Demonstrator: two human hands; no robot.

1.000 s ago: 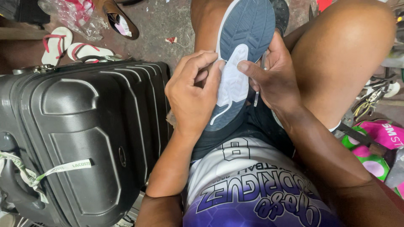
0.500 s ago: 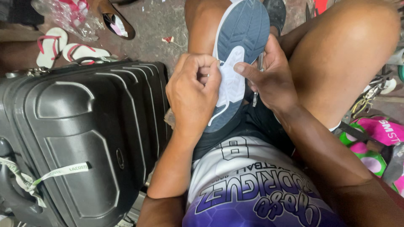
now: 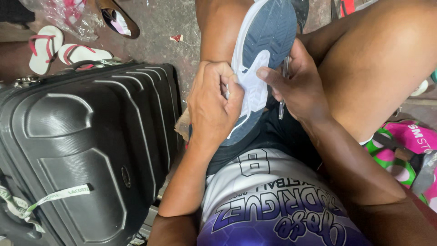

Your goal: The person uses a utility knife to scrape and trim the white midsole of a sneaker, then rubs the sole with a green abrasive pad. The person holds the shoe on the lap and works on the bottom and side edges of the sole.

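Shoe [image 3: 268, 41] sole-up on our lap, right of suitcase [image 3: 86, 150]. Our left hand [image 3: 214, 107] fisted on its left edge; right hand [image 3: 298, 86] pinches right edge, thin tool [image 3: 282, 98] in fingers.

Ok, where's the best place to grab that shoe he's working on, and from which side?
Probably the toe end of the shoe, from above. The sole faces up, the toe sticks out free between the knees, while the left hand and right hand crowd the white middle.

Shoe sole-up on your lap, between your hands.
Your left hand [image 3: 214, 105] grips the shoe [image 3: 264, 50]; right hand [image 3: 298, 86] opposite; suitcase [image 3: 86, 150] left; sandals [image 3: 59, 50] behind it.
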